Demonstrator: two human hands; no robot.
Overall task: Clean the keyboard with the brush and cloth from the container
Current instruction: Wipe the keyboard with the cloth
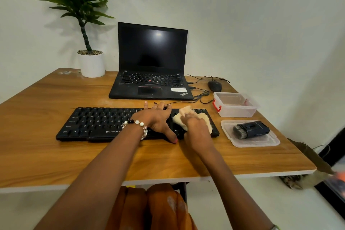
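Note:
A black keyboard (97, 123) lies across the middle of the wooden table. My left hand (158, 117) rests flat on its right-centre keys, fingers spread, thumb over the front edge. My right hand (197, 131) presses a cream cloth (180, 119) onto the keyboard's right end. The dark brush (250, 129) lies on the clear lid (270, 141) to the right of the keyboard. The clear container (237, 112) with a red latch stands open behind the lid.
An open black laptop (151, 82) sits behind the keyboard, with a black mouse (214, 86) and loose cables to its right. A potted plant (91, 63) stands at the back left. The table edge (270, 174) runs close in front of me.

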